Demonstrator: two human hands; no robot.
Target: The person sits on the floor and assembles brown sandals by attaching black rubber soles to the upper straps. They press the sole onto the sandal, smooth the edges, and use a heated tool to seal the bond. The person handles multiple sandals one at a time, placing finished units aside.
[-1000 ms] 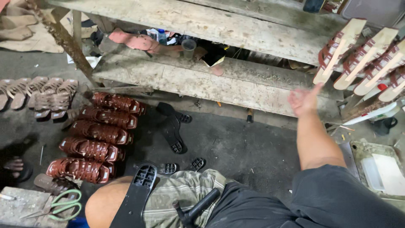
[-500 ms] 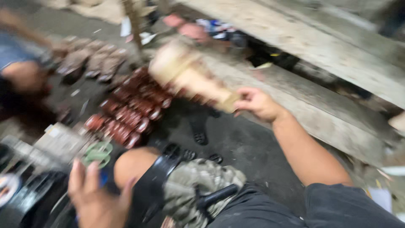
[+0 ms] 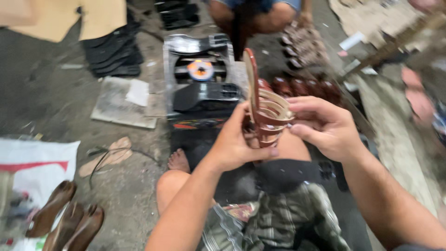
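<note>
Sandal upper (image 3: 265, 109), brown with tan straps, stands upright above the person's knee, gripped from both sides: left hand (image 3: 237, 142) closed around its lower edge, right hand (image 3: 325, 125) apparently pinching the straps, though blurred.

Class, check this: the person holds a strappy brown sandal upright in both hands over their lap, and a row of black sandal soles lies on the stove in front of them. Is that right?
Not quite. The head view shows only two black soles lying across the stove, not a row. The rest holds: the left hand and right hand hold the brown strappy sandal upright over the lap.
</note>
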